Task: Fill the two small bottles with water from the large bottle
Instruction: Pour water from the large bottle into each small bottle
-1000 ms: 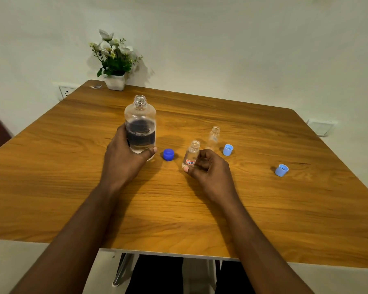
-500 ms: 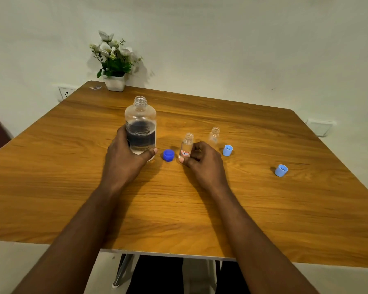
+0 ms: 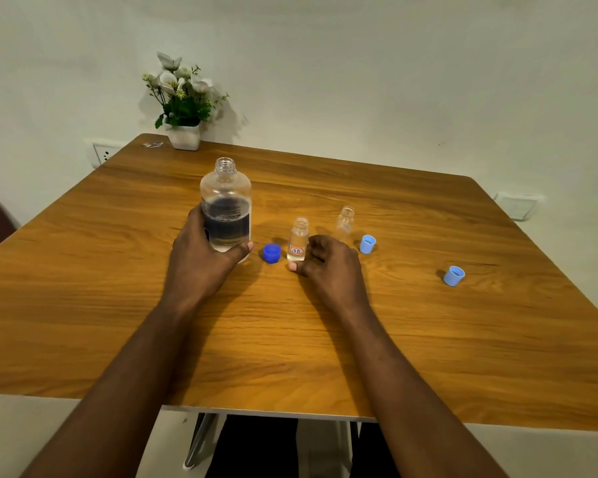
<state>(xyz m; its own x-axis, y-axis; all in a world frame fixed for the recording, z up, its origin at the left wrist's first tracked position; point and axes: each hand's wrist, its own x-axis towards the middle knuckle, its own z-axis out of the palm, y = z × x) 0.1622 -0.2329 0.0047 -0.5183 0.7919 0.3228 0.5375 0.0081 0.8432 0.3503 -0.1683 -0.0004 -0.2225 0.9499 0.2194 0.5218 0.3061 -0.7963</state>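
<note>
While both forearms reach across the wooden table (image 3: 325,339), a person appears to be setting up a pour. The left hand (image 3: 201,260) is wrapped firmly round the lower half of the large bottle (image 3: 225,201), thumb across its front. It holds the bottle upright on the wood, neck uncapped and partly full of water, probably ready to be lifted and tipped.

Just right of that grip lies a dark blue cap (image 3: 271,252), likely the large bottle's own, set aside within reach. Next comes the labelled small bottle (image 3: 298,240), standing open at the tips of the right hand (image 3: 328,267). The fingers curl beside it and the thumb lies at its base, as if to steady it under the stream. Whether they actually pinch the glass cannot be told, and its fill level is hard to read.

Beyond the right hand's knuckles stands the second small bottle (image 3: 345,223), open too and apart from the hand, with a pale blue cap (image 3: 367,244) just beside it. The other pale blue cap (image 3: 454,276) sits well off to the right. A pot of flowers (image 3: 184,132) marks the far corner.
</note>
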